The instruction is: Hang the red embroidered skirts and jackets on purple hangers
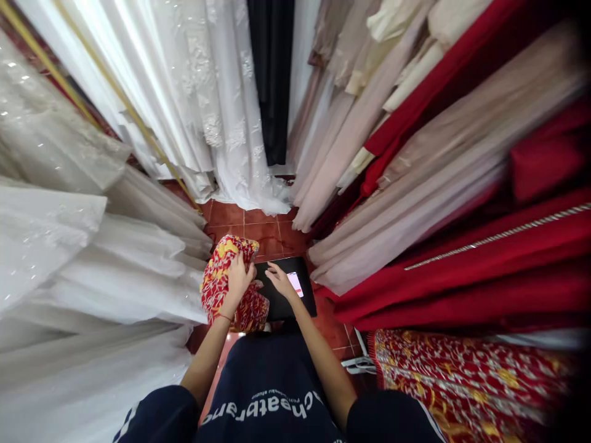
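My left hand (239, 278) is closed on a bundle of red cloth with yellow and white flowers (227, 284), held up in front of my dark shirt. My right hand (279, 280) rests on a black tablet (287, 289), fingers stretched out over its dark face. A small lit patch (295, 283) shows on the tablet just right of my fingers. The tablet lies tilted between the cloth bundle and the hanging fabrics, and what supports it is hidden.
White lace and tulle gowns (92, 246) hang on the left, beige and red dresses (438, 184) on the right, a black garment (273, 80) at the far end. Red floor tiles (258, 231) form a narrow aisle. Red patterned fabric (462, 381) lies at the lower right.
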The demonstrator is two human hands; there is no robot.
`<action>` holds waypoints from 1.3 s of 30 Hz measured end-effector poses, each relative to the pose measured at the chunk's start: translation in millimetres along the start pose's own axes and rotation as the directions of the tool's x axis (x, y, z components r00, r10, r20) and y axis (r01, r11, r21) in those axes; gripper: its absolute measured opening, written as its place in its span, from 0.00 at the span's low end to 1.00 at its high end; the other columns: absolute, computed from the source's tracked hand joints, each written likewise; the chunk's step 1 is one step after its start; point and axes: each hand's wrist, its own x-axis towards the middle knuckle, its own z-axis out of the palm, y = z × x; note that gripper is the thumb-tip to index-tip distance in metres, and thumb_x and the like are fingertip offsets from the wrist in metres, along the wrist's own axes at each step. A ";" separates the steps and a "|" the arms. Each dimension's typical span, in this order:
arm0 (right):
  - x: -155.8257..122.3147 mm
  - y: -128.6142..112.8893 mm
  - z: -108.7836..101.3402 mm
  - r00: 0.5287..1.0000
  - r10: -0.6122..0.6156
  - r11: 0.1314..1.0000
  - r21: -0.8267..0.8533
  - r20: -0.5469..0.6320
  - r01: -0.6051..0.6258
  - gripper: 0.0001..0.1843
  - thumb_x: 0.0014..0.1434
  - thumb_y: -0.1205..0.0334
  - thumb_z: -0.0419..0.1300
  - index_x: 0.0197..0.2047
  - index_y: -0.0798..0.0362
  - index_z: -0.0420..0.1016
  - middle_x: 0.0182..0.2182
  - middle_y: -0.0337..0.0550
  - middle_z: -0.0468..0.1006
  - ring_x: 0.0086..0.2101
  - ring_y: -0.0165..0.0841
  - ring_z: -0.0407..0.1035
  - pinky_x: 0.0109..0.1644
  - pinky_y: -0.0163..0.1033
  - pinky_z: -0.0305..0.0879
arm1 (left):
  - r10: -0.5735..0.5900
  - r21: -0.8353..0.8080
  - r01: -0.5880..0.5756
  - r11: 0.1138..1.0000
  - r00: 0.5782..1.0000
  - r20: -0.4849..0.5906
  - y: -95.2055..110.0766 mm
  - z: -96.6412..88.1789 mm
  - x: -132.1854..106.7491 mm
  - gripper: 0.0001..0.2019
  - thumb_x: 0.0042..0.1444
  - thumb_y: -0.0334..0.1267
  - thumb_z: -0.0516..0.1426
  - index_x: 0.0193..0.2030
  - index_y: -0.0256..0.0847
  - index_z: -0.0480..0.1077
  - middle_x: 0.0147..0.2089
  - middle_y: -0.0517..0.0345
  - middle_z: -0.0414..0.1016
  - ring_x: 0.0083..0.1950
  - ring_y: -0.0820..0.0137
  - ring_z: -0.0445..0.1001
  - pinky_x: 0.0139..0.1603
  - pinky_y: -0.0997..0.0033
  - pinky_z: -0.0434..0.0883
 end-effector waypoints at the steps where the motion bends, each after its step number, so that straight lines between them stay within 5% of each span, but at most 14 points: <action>1: -6.4 -5.0 -16.8 0.998 -0.019 0.999 0.030 -0.058 0.021 0.28 0.62 0.43 0.57 0.59 0.49 0.72 0.50 0.50 0.79 0.42 0.36 0.78 0.53 0.47 0.72 | 0.066 -0.025 -0.064 0.998 0.995 0.077 15.9 10.1 2.4 0.24 0.63 0.41 0.52 0.63 0.31 0.64 0.66 0.31 0.66 0.69 0.49 0.64 0.68 0.46 0.61; 3: -24.0 -16.4 -52.3 0.982 -0.057 0.994 0.079 -0.181 0.072 0.26 0.62 0.41 0.56 0.53 0.50 0.76 0.43 0.48 0.81 0.39 0.36 0.79 0.51 0.46 0.73 | 0.211 -0.097 -0.193 0.976 0.945 0.248 50.2 34.4 1.1 0.19 0.63 0.41 0.52 0.57 0.35 0.70 0.59 0.37 0.74 0.63 0.54 0.72 0.65 0.51 0.66; 5: -48.2 -28.1 -87.4 0.944 -0.089 0.987 0.102 -0.319 0.127 0.25 0.62 0.39 0.55 0.48 0.50 0.78 0.38 0.46 0.81 0.37 0.35 0.78 0.48 0.44 0.74 | 0.357 -0.193 -0.302 0.934 0.836 0.417 84.0 61.2 -9.8 0.16 0.62 0.40 0.52 0.52 0.37 0.73 0.54 0.42 0.78 0.56 0.58 0.77 0.61 0.55 0.71; 9: -112.4 -46.9 -151.3 0.789 -0.123 0.976 0.072 -0.603 0.207 0.23 0.64 0.40 0.55 0.44 0.50 0.78 0.34 0.44 0.81 0.36 0.35 0.77 0.47 0.43 0.74 | 0.562 -0.393 -0.409 0.824 0.493 0.664 139.9 111.3 -49.0 0.13 0.61 0.41 0.53 0.45 0.39 0.76 0.43 0.49 0.83 0.43 0.64 0.81 0.49 0.64 0.76; 12: -171.3 -55.1 -197.3 0.636 -0.130 0.975 0.017 -0.761 0.220 0.22 0.64 0.40 0.56 0.42 0.51 0.78 0.32 0.44 0.81 0.35 0.35 0.76 0.46 0.44 0.74 | 0.633 -0.506 -0.419 0.754 0.256 0.731 176.7 142.4 -78.4 0.11 0.58 0.41 0.56 0.40 0.40 0.78 0.37 0.49 0.83 0.38 0.61 0.82 0.43 0.63 0.78; 14: -214.9 -58.9 -226.6 0.515 -0.130 0.978 -0.023 -0.847 0.209 0.23 0.64 0.40 0.55 0.42 0.51 0.77 0.31 0.44 0.80 0.34 0.36 0.75 0.46 0.45 0.73 | 0.673 -0.579 -0.407 0.707 0.135 0.727 204.2 160.8 -95.5 0.09 0.57 0.42 0.58 0.37 0.42 0.78 0.36 0.47 0.83 0.37 0.60 0.82 0.41 0.62 0.78; 17: -284.1 -64.3 -261.5 0.295 -0.131 0.982 -0.083 -0.946 0.171 0.21 0.65 0.40 0.53 0.41 0.48 0.76 0.31 0.45 0.79 0.34 0.39 0.74 0.46 0.47 0.72 | 0.743 -0.693 -0.356 0.627 0.007 0.669 254.3 187.3 -121.5 0.08 0.60 0.43 0.58 0.38 0.46 0.78 0.36 0.49 0.83 0.38 0.63 0.83 0.42 0.64 0.79; 21: -372.6 -71.1 -287.0 0.053 -0.152 0.985 -0.147 -0.987 0.088 0.18 0.65 0.41 0.53 0.39 0.44 0.76 0.30 0.47 0.77 0.35 0.43 0.73 0.46 0.51 0.71 | 0.834 -0.821 -0.251 0.513 -0.080 0.546 341.7 224.2 -167.0 0.09 0.61 0.44 0.57 0.38 0.47 0.78 0.36 0.50 0.83 0.38 0.63 0.83 0.40 0.64 0.79; 25: -441.5 -76.2 -310.4 -0.092 -0.164 0.986 -0.166 -0.982 0.011 0.20 0.64 0.38 0.52 0.38 0.42 0.76 0.29 0.46 0.76 0.33 0.44 0.73 0.44 0.54 0.72 | 0.904 -0.899 -0.148 0.412 -0.056 0.424 446.6 253.0 -219.3 0.12 0.62 0.45 0.56 0.46 0.42 0.75 0.44 0.48 0.82 0.44 0.63 0.82 0.47 0.62 0.79; 29: -479.7 -89.1 -336.3 -0.172 -0.187 0.982 -0.185 -0.967 -0.028 0.21 0.66 0.40 0.51 0.41 0.46 0.76 0.29 0.45 0.78 0.33 0.40 0.73 0.44 0.49 0.72 | 0.947 -0.947 -0.073 0.312 0.101 0.305 542.1 257.6 -258.2 0.18 0.63 0.48 0.56 0.55 0.41 0.67 0.56 0.43 0.75 0.53 0.64 0.78 0.53 0.64 0.75; 33: -489.4 -112.5 -350.1 -0.097 -0.257 0.966 -0.252 -0.962 -0.063 0.18 0.68 0.48 0.53 0.42 0.50 0.77 0.32 0.42 0.79 0.33 0.34 0.74 0.43 0.41 0.72 | 0.912 -0.991 0.020 0.130 0.389 0.128 601.8 246.0 -279.5 0.27 0.58 0.51 0.62 0.60 0.43 0.62 0.56 0.44 0.72 0.52 0.66 0.77 0.49 0.70 0.74; 36: -485.2 -130.7 -358.5 -0.043 -0.340 0.934 -0.332 -0.939 -0.132 0.15 0.68 0.53 0.53 0.45 0.50 0.77 0.39 0.43 0.80 0.34 0.31 0.74 0.44 0.39 0.71 | 0.890 -0.991 0.102 0.087 0.438 0.124 623.1 238.5 -289.1 0.29 0.59 0.53 0.62 0.60 0.43 0.59 0.53 0.48 0.72 0.46 0.69 0.78 0.45 0.72 0.73; 39: -472.1 -145.0 -375.1 -0.067 -0.358 0.927 -0.346 -0.931 -0.146 0.15 0.67 0.55 0.54 0.52 0.49 0.74 0.44 0.44 0.79 0.32 0.30 0.75 0.40 0.37 0.72 | 0.874 -0.984 0.157 0.082 0.463 0.147 633.5 237.2 -295.8 0.27 0.62 0.54 0.58 0.61 0.44 0.57 0.49 0.52 0.74 0.37 0.74 0.77 0.40 0.74 0.72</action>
